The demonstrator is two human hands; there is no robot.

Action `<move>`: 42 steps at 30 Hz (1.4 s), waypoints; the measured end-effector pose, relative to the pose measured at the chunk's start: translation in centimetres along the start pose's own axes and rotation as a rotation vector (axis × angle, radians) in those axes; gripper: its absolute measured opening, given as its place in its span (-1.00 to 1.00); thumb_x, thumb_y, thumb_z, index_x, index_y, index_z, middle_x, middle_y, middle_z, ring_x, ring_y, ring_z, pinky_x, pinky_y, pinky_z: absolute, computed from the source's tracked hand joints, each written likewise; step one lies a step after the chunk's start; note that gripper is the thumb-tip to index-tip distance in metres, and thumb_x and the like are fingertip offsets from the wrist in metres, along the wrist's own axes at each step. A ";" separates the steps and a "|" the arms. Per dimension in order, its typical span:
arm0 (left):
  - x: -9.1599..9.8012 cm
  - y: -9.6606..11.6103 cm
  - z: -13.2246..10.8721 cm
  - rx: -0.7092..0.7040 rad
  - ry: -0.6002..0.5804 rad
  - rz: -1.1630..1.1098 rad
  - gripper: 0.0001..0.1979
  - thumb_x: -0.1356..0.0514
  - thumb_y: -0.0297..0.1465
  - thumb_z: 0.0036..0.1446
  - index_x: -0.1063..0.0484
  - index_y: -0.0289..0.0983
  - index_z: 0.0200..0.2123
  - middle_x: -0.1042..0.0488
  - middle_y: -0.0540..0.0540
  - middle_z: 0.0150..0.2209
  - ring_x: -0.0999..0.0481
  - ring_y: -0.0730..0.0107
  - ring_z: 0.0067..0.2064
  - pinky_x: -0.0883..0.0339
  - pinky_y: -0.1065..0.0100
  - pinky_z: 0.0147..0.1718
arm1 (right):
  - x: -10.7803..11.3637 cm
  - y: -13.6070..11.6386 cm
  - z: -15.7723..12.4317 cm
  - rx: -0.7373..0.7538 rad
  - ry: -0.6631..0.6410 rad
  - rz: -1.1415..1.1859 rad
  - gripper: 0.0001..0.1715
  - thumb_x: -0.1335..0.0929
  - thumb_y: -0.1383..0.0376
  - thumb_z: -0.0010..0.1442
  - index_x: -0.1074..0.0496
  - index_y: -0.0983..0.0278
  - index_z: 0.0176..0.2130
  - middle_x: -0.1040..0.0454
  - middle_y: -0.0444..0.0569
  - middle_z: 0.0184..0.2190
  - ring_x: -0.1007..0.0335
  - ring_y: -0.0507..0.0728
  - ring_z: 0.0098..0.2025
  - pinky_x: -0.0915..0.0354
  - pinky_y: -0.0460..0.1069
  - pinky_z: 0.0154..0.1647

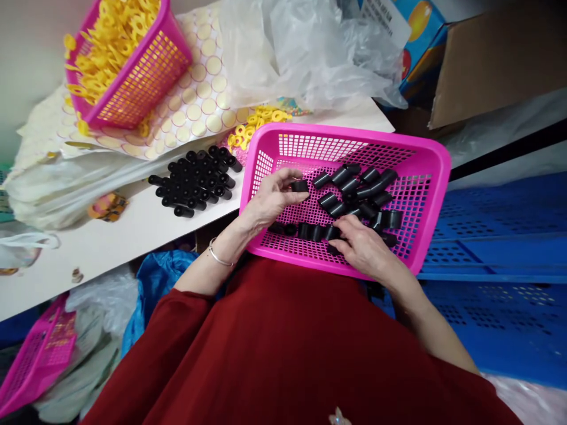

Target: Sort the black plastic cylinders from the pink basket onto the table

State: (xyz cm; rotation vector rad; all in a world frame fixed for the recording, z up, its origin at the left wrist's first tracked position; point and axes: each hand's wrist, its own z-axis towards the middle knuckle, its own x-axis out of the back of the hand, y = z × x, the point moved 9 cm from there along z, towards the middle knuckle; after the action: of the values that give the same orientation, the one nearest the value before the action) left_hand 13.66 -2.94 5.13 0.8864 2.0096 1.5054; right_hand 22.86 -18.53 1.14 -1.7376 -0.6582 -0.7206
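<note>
A pink plastic basket (436, 177) rests against my lap, with its left end by the white table. Inside it lie several short black plastic cylinders (348, 177), most of them loose and heaped toward the right. My left hand (277, 192) is over the basket's left half, its thumb and fingers closed around one black cylinder (300, 186). Lower in the basket, my right hand (361, 242) has thumb and forefinger at a black cylinder (332, 232) in the front row. Its fingertips partly cover that piece.
Upright black cylinders (195, 180) stand grouped on the white table (133, 236). Behind them are a pink basket of yellow ring pieces (119, 35), loose yellow rings (257, 124) and clear plastic bags (305, 47). A cardboard box (496, 59) and blue perforated crates (496, 236) are at right.
</note>
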 end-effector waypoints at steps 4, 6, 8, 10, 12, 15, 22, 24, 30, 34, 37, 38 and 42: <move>-2.6 -1.8 -1.7 0.286 -0.053 -0.458 -0.86 -0.26 -0.59 0.01 -0.40 -0.34 -0.32 -0.44 0.01 -0.37 -0.50 0.48 -0.32 -0.46 0.27 -0.16 | -0.8 -0.8 -1.1 -0.010 -0.057 -0.162 -0.85 -0.28 0.25 0.24 -0.38 0.27 -0.27 -0.42 0.09 -0.20 -0.46 0.20 -0.28 -0.38 0.07 -0.32; -3.9 -2.3 -2.4 0.397 -0.075 -0.601 -0.91 -0.19 -0.63 0.09 -0.39 -0.37 -0.36 -0.47 -0.02 -0.38 -0.53 0.48 -0.33 -0.49 0.27 -0.15 | -1.0 -0.8 -1.4 -0.003 -0.015 -0.073 -0.92 -0.29 0.29 0.21 -0.36 0.25 -0.30 -0.42 0.01 -0.29 -0.42 0.14 -0.37 -0.35 0.04 -0.37; -4.5 -2.7 -2.7 0.449 -0.059 -0.699 -0.88 -0.12 -0.67 0.14 -0.38 -0.39 -0.39 -0.49 -0.04 -0.40 -0.54 0.50 -0.35 -0.51 0.31 -0.17 | -0.2 -0.1 -1.7 -0.026 0.133 0.162 -0.94 -0.33 0.27 0.19 -0.35 0.23 -0.30 -0.37 -0.09 -0.40 -0.35 0.06 -0.47 -0.33 0.00 -0.43; -4.7 -3.0 -2.8 0.471 -0.032 -0.753 -0.84 -0.09 -0.68 0.16 -0.37 -0.39 -0.40 -0.49 -0.04 -0.42 -0.54 0.50 -0.37 -0.52 0.34 -0.21 | 1.2 0.9 -2.2 -0.041 0.313 0.470 -0.84 -0.39 0.23 0.15 -0.37 0.20 -0.24 -0.35 -0.16 -0.45 -0.31 0.03 -0.50 -0.33 -0.04 -0.47; -4.9 -3.4 -2.9 0.483 -0.023 -0.776 -0.83 -0.08 -0.69 0.16 -0.37 -0.39 -0.41 -0.49 -0.04 -0.43 -0.55 0.49 -0.38 -0.52 0.36 -0.24 | 2.3 1.6 -2.7 -0.025 0.452 0.731 -0.72 -0.45 0.22 0.09 -0.40 0.18 -0.18 -0.41 -0.14 -0.37 -0.40 0.03 -0.41 -0.40 -0.05 -0.40; -5.5 -3.7 -3.0 0.491 -0.060 -0.778 -0.84 -0.09 -0.69 0.15 -0.37 -0.39 -0.40 -0.50 -0.05 -0.42 -0.57 0.46 -0.36 -0.53 0.37 -0.25 | 3.1 1.6 -2.9 0.036 0.523 0.967 -0.69 -0.50 0.24 0.02 -0.43 0.16 -0.20 -0.47 -0.10 -0.23 -0.50 0.07 -0.20 -0.48 0.01 -0.18; -6.5 -4.5 -2.8 0.429 -0.125 -0.666 -0.85 -0.28 -0.62 0.01 -0.40 -0.38 -0.33 -0.48 0.00 -0.45 -0.55 0.50 -0.44 -0.48 0.45 -0.39 | 2.9 1.2 -3.2 -0.077 0.513 0.920 -0.67 -0.54 0.26 -0.04 -0.49 0.18 -0.22 -0.51 -0.14 -0.34 -0.48 0.03 -0.34 -0.48 -0.01 -0.28; -6.6 -4.5 -2.7 0.391 -0.118 -0.636 -0.78 -0.35 -0.59 -0.06 -0.41 -0.37 -0.31 -0.47 0.03 -0.45 -0.53 0.53 -0.46 -0.44 0.48 -0.43 | 2.9 1.0 -3.4 -0.121 0.492 0.878 -0.59 -0.54 0.24 -0.05 -0.48 0.17 -0.17 -0.52 -0.16 -0.38 -0.41 0.01 -0.43 -0.44 -0.03 -0.38; -7.6 -4.2 -2.8 0.315 -0.141 -0.577 -0.64 -0.46 -0.48 -0.19 -0.42 -0.34 -0.31 -0.44 0.08 -0.45 -0.46 0.60 -0.45 -0.39 0.46 -0.40 | 3.1 0.1 -2.8 -0.203 0.385 0.827 -0.25 -0.59 0.11 -0.17 -0.27 0.16 -0.05 -0.51 -0.22 -0.45 -0.24 -0.03 -0.56 -0.26 -0.08 -0.55; -8.0 -4.3 -2.9 0.257 -0.170 -0.518 -0.60 -0.48 -0.44 -0.25 -0.46 -0.33 -0.29 -0.47 0.06 -0.41 -0.47 0.58 -0.40 -0.39 0.42 -0.31 | 2.4 -0.2 -2.1 -0.253 0.275 0.903 -0.19 -0.61 0.09 -0.24 -0.20 0.15 -0.11 -0.39 -0.30 -0.56 -0.16 -0.05 -0.62 -0.18 -0.11 -0.63; -7.9 -4.3 -2.9 0.210 -0.165 -0.479 -0.57 -0.49 -0.43 -0.28 -0.51 -0.33 -0.26 -0.50 0.03 -0.38 -0.49 0.53 -0.35 -0.41 0.36 -0.23 | 1.8 0.1 -1.8 -0.271 0.217 0.974 -0.16 -0.63 0.10 -0.32 -0.18 0.15 -0.16 -0.35 -0.33 -0.60 -0.20 -0.05 -0.62 -0.22 -0.11 -0.62; -7.8 -4.2 -3.0 0.202 -0.164 -0.461 -0.57 -0.49 -0.43 -0.28 -0.53 -0.33 -0.25 -0.50 0.02 -0.38 -0.50 0.52 -0.34 -0.41 0.35 -0.22 | 1.6 0.2 -1.8 -0.285 0.200 0.997 -0.14 -0.64 0.11 -0.36 -0.18 0.16 -0.18 -0.34 -0.34 -0.61 -0.22 -0.04 -0.61 -0.23 -0.10 -0.61; -7.9 -4.2 -3.4 0.221 -0.204 -0.355 -0.60 -0.49 -0.41 -0.26 -0.58 -0.34 -0.25 -0.49 0.01 -0.41 -0.45 0.52 -0.38 -0.38 0.36 -0.28 | 0.8 0.7 -1.8 -0.330 0.128 1.090 -0.09 -0.66 0.13 -0.46 -0.18 0.15 -0.21 -0.34 -0.37 -0.64 -0.29 -0.02 -0.62 -0.31 -0.08 -0.60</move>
State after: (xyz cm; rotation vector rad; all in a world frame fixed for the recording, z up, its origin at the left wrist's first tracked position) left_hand 15.76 -11.71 2.02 0.6867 2.0729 0.9768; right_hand 23.67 -20.40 1.67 -1.9806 0.5400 -0.1507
